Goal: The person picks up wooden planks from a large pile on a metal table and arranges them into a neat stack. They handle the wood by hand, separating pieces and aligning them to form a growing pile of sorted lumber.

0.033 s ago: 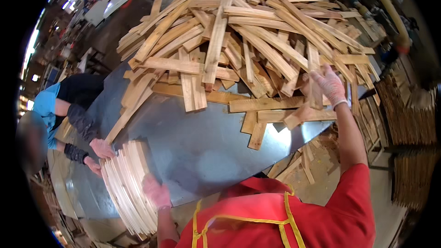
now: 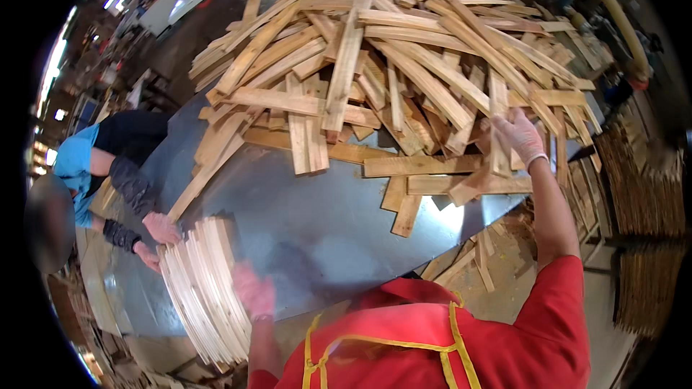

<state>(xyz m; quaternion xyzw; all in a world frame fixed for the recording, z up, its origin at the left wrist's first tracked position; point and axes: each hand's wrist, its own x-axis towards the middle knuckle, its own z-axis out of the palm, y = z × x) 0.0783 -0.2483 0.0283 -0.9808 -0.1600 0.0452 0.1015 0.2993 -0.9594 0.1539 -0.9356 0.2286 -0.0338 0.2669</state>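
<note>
While the right hand (image 2: 516,135) rests at the near-right part of the large loose heap of tan wooden boards (image 2: 411,72), the narrow, light-tan, flat wooden board (image 2: 498,101) beside it lies directly to that hand's left. The long axis of this board runs from the near edge of the heap inward, away from the person. The right hand is narrowed about the board's right edge, fingers reaching over its upper face; whether the grip is firm cannot be told. The left hand (image 2: 254,289) is well apart, left of the heap and on its near side; blur hides its finger opening and any contact with the row of pale, close-packed wooden slats (image 2: 205,281) just beside it. A co-worker's pink-gloved hand (image 2: 162,227) touches the far end of that row, also left of the heap. At the heap's near edge, a short, slanted tan board (image 2: 468,186) and a long crosswise tan board (image 2: 432,186) lie close to the narrow board's near end and may obstruct it. Bare grey metal tabletop (image 2: 339,223) extends between the heap and the left hand.
</note>
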